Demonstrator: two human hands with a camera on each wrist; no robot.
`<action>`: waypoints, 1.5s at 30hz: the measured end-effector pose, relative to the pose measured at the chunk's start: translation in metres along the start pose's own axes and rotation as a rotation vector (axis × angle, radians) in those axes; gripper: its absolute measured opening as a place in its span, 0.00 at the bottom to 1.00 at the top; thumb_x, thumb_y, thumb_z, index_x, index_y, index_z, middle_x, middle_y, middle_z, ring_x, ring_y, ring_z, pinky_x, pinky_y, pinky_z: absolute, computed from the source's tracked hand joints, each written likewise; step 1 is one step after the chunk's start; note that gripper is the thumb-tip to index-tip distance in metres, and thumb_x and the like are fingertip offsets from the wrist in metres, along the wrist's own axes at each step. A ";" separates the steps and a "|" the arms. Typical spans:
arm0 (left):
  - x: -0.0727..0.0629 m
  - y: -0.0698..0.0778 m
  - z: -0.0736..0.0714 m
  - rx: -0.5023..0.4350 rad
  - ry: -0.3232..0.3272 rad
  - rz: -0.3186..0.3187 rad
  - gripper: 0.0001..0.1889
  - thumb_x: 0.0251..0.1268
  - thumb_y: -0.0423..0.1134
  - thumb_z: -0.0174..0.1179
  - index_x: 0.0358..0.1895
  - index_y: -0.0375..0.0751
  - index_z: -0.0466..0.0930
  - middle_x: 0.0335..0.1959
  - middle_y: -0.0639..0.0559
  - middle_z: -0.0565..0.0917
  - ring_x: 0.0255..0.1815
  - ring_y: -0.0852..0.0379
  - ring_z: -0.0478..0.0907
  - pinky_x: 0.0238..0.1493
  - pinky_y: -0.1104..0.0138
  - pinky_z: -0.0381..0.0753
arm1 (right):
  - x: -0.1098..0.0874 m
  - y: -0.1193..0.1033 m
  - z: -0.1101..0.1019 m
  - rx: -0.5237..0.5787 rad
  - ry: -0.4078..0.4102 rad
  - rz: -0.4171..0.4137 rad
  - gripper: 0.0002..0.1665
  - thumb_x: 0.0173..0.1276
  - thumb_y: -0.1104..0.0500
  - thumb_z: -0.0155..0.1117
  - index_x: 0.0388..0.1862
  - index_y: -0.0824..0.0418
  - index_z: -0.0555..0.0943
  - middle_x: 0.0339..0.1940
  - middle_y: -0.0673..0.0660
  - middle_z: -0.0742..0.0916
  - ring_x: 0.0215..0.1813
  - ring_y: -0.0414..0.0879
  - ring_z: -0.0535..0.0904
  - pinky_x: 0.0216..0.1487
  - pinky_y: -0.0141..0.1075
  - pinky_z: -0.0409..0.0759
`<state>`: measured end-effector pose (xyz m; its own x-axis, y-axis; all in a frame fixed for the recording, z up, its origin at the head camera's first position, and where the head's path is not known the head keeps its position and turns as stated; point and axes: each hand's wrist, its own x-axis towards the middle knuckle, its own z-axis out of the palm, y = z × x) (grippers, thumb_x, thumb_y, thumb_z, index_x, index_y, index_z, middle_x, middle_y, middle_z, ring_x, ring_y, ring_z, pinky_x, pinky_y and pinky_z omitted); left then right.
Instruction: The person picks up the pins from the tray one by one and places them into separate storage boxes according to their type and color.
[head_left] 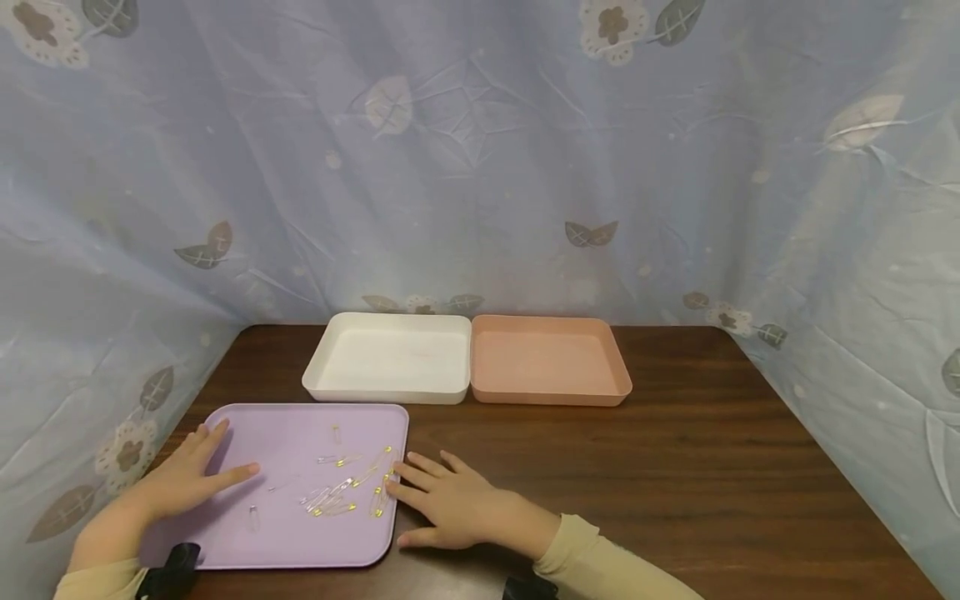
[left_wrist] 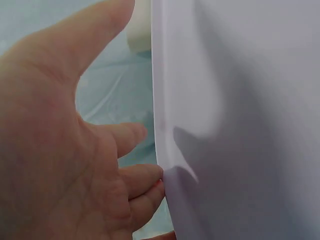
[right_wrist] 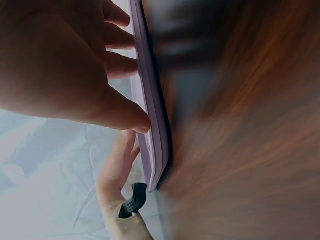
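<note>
A light purple tray [head_left: 292, 542] lies on the left part of the table with several safety pins [head_left: 327, 500], silvery with yellow heads, scattered mostly toward its right side. My left hand [head_left: 176, 479] is at the tray's left edge, its fingers spread and the thumb reaching over the surface. In the left wrist view, fingertips [left_wrist: 152, 172] meet the rim. Along the opposite edge is my right hand [head_left: 457, 504], fingers spread and relaxed, fingertips right at the rim. The right wrist view shows that hand [right_wrist: 60, 70] beside the tray's raised side [right_wrist: 156, 120], the thumb close to it.
Behind the purple tray stand a white tray [head_left: 390, 396] and a salmon-pink tray [head_left: 551, 396], side by side. All sit on a dark brown wooden table [head_left: 675, 467]. A pale blue patterned curtain [head_left: 480, 183] surrounds the table at the back and sides.
</note>
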<state>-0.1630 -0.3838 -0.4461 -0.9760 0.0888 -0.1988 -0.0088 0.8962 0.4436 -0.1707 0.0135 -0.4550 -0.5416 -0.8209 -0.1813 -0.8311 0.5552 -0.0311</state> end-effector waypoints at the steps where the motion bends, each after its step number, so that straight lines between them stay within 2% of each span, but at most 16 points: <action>1: -0.001 0.003 0.002 0.005 0.001 0.009 0.53 0.65 0.63 0.54 0.74 0.22 0.41 0.69 0.10 0.40 0.70 0.15 0.36 0.61 0.24 0.43 | -0.004 0.003 0.002 -0.003 0.005 0.002 0.43 0.70 0.25 0.34 0.79 0.39 0.52 0.81 0.46 0.55 0.82 0.45 0.46 0.77 0.56 0.55; 9: -0.003 0.033 0.020 0.011 0.014 0.095 0.51 0.60 0.60 0.61 0.74 0.26 0.51 0.71 0.15 0.46 0.71 0.17 0.44 0.61 0.26 0.50 | -0.041 0.025 0.009 0.011 0.058 0.010 0.42 0.70 0.26 0.37 0.77 0.42 0.58 0.80 0.47 0.60 0.81 0.48 0.51 0.74 0.57 0.59; 17: -0.004 0.063 0.036 0.036 0.001 0.167 0.51 0.56 0.63 0.63 0.75 0.34 0.55 0.74 0.21 0.50 0.72 0.20 0.49 0.61 0.28 0.57 | -0.086 0.047 0.013 0.124 0.080 0.044 0.41 0.71 0.27 0.39 0.76 0.44 0.61 0.79 0.48 0.62 0.81 0.50 0.53 0.73 0.60 0.58; 26: -0.008 0.093 0.052 0.031 0.005 0.287 0.50 0.52 0.67 0.64 0.74 0.41 0.60 0.75 0.27 0.54 0.73 0.24 0.55 0.62 0.31 0.62 | -0.130 0.067 0.019 0.244 0.145 0.121 0.41 0.71 0.31 0.46 0.75 0.50 0.63 0.77 0.50 0.67 0.80 0.54 0.56 0.73 0.62 0.57; 33: -0.004 0.110 0.067 0.004 0.019 0.401 0.50 0.52 0.68 0.64 0.76 0.49 0.58 0.76 0.31 0.56 0.72 0.28 0.59 0.62 0.27 0.56 | -0.159 0.084 0.025 0.325 0.211 0.205 0.43 0.72 0.32 0.46 0.76 0.54 0.61 0.76 0.53 0.68 0.79 0.58 0.57 0.71 0.65 0.57; 41: 0.008 0.135 0.079 0.038 -0.042 0.521 0.53 0.49 0.70 0.64 0.77 0.52 0.54 0.77 0.32 0.53 0.76 0.32 0.55 0.64 0.27 0.52 | -0.187 0.101 0.029 0.356 0.267 0.323 0.42 0.71 0.33 0.49 0.75 0.55 0.63 0.74 0.54 0.72 0.77 0.61 0.60 0.69 0.67 0.58; 45: 0.017 0.149 0.083 0.083 -0.087 0.546 0.56 0.45 0.73 0.64 0.78 0.54 0.52 0.78 0.34 0.50 0.78 0.35 0.51 0.65 0.28 0.51 | -0.196 0.107 0.027 0.370 0.273 0.375 0.42 0.71 0.34 0.51 0.75 0.57 0.63 0.73 0.56 0.73 0.76 0.63 0.60 0.69 0.68 0.57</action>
<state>-0.1633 -0.2130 -0.4563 -0.8122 0.5825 -0.0322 0.5140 0.7406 0.4329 -0.1500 0.2371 -0.4497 -0.8434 -0.5371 0.0119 -0.5040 0.7834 -0.3638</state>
